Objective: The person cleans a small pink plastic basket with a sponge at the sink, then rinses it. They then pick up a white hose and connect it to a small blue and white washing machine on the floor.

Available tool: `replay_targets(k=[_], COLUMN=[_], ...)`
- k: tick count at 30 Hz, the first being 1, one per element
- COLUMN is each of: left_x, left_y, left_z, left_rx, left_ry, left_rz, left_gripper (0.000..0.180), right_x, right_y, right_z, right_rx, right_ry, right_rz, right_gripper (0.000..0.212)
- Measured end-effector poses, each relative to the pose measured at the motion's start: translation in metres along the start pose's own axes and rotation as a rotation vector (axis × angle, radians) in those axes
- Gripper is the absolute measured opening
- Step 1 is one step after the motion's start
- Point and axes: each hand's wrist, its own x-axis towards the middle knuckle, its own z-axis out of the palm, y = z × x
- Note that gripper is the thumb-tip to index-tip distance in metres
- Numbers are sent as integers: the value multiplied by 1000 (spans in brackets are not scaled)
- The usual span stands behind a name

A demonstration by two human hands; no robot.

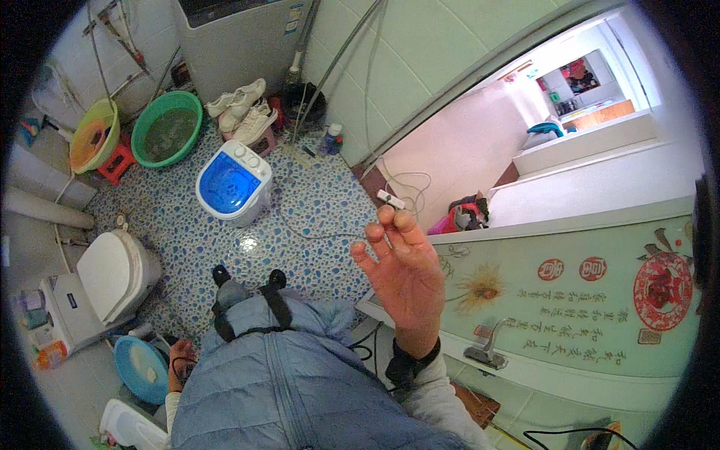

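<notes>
Right hand (405,274): Raised right of centre in the head view, palm showing, its fingers curled and slightly apart, with nothing visible between them.
White power strip (391,199): Sits just beyond those fingertips, by the doorway; from here I cannot tell whether they touch. It looks light, stiff and smooth, probably hard plastic, best taken by its long sides rather than by the looped cord (430,181).
Left hand (181,363): Hangs at lower left, close against the padded jacket (251,397); its fingers are too hidden to call.
Blue basin (125,363): Stands just beside that hand, round and seemingly thin plastic, with something pale inside; the rim offers the likeliest hold.
Mini washer (256,169): Rises left of centre, a white rounded tub under a glossy, see-through blue lid (225,184); likely bulky, so better gripped low on both sides.
Floor (319,199): Blue-and-white pebble pattern, glossy enough to throw back light.
Door panel (540,300): Pale green, glass-like, decorated in red, lower right.
</notes>
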Motion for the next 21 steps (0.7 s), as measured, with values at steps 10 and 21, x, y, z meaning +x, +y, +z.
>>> replay_targets(k=[10,21], left_x=[-125,-280], left_y=[297,397], left_z=[180,376], left_rx=[699,724], left_ry=[372,-969], left_rz=[879,1879], left_gripper=[26,70], right_x=[12,15], right_y=[23,64], right_z=[-1,-118], right_rx=[-97,-137], right_ry=[-107,199], right_rz=[-32,30], right_gripper=[27,27])
